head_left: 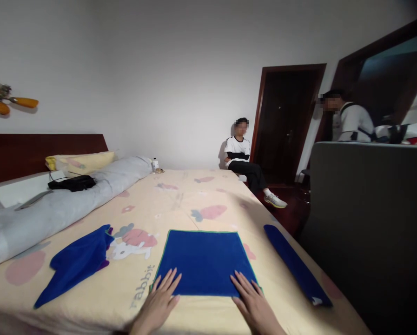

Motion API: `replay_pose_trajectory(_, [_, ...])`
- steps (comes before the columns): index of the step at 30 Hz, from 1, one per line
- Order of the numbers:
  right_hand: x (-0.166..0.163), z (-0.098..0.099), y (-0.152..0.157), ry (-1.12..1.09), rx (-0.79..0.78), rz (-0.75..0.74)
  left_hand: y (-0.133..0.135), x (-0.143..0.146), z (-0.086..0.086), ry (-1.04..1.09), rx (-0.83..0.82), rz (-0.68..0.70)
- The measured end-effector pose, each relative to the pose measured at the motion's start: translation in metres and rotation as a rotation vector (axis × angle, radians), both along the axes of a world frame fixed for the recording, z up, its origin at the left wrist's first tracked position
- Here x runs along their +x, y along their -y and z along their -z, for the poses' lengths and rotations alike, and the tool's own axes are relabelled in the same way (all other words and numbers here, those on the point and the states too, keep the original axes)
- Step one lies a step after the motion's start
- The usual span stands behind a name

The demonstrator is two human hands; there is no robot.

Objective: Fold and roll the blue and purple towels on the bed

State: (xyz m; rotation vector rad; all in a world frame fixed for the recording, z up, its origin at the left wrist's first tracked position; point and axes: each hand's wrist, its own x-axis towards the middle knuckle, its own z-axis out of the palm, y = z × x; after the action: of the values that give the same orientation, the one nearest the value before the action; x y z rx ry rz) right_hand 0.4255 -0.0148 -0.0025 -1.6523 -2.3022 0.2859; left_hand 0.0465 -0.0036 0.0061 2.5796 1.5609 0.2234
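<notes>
Your left hand (157,304): flat on the bed, palm down, fingers (169,283) straight and slightly spread, gripping nothing; the tips touch the near left corner of the blue towel (204,260).
Your right hand (255,307): also flat and open, holding nothing; its fingers (240,284) lie over the towel's near right corner.
Bed (180,200): pale yellow sheet printed with rabbits and carrots, filling most of what you see.
Grey panel (368,223): tall, just beside the bed's right edge.
Rolled grey quilt (65,207): runs along the left side of the bed, with a black bundle (72,183) on top.
Blue towel: spread smooth and square straight ahead of you, its near edge between your two hands.
Crumpled blue towel (79,263): to your left, apart from the flat one.
Folded blue towel (295,267): a narrow strip near the bed's right edge.
Seated person (241,158): beyond the bed's far corner, arms crossed.
Standing person (351,122): behind the grey panel.
Bottle (155,164): at the quilt's far end.
</notes>
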Motion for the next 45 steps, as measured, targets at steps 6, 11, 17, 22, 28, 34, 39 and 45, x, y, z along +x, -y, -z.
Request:
replay_pose_trajectory(6, [0.039, 0.006, -0.001, -0.027, 0.045, -0.038, -0.004, -0.028, -0.008, 0.034, -0.048, 0.007])
replay_pose_trajectory(11, [0.054, 0.029, -0.006, -0.195, 0.241, -0.034, -0.012, -0.046, -0.002, 0.081, 0.075, 0.106])
replay_pose_trajectory(17, [0.062, 0.037, -0.011, -0.241, 0.3, 0.028, -0.01, -0.069, 0.002, 0.05, 0.258, 0.132])
replay_pose_trajectory(22, [0.053, 0.007, -0.013, -0.332, 0.238, 0.117, -0.011, -0.067, -0.007, 0.268, 0.212, -0.069])
replay_pose_trajectory(28, [0.045, -0.021, -0.04, -0.477, 0.095, 0.15, -0.041, -0.047, -0.018, 0.491, 0.067, -0.323])
replay_pose_trajectory(34, [0.043, -0.005, -0.057, -0.139, 0.213, 0.298, -0.046, -0.027, -0.019, 0.096, 0.177, -0.468])
replay_pose_trajectory(39, [0.028, -0.007, -0.047, -0.001, 0.368, 0.316, -0.039, -0.013, -0.02, -0.007, 0.356, -0.436])
replay_pose_trajectory(45, [-0.064, -0.005, -0.035, -0.104, 0.438, -0.014, -0.032, 0.064, -0.005, 0.102, 0.258, 0.027])
